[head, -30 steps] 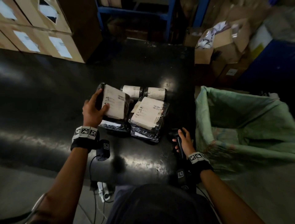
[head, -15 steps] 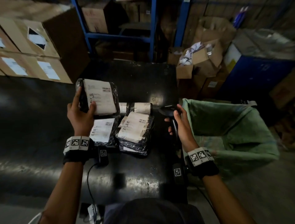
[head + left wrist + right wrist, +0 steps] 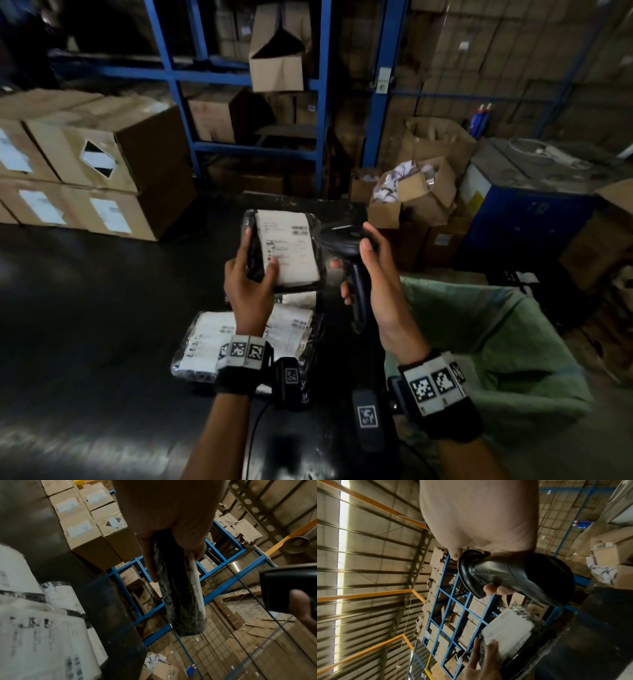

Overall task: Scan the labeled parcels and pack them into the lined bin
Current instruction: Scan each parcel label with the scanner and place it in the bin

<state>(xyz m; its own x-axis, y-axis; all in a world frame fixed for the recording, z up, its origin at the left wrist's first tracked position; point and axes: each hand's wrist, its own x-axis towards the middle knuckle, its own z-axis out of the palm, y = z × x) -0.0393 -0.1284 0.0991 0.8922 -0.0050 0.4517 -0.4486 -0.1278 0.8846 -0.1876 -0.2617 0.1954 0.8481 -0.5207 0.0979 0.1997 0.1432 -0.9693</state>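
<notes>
My left hand (image 3: 251,274) grips a black plastic-wrapped parcel (image 3: 291,250) with a white label, held up above the table, label facing me. In the left wrist view the parcel (image 3: 178,591) shows edge-on under my fingers. My right hand (image 3: 371,274) grips a black handheld scanner (image 3: 349,240) by its handle, its head right beside the parcel's right edge. The right wrist view shows the scanner (image 3: 513,577) above the labelled parcel (image 3: 508,631). More labelled parcels (image 3: 205,342) lie on the black table (image 3: 85,325) below my left wrist. The green-lined bin (image 3: 496,335) stands at the right.
Stacked cardboard boxes (image 3: 85,171) sit at the table's far left. Blue shelving (image 3: 260,102) with cartons stands behind. Open boxes (image 3: 414,195) and a blue machine (image 3: 531,212) lie beyond the bin.
My left hand lifted the parcel off the pile and brought it toward the middle. My right hand raised the scanner from the table edge up beside the parcel.
</notes>
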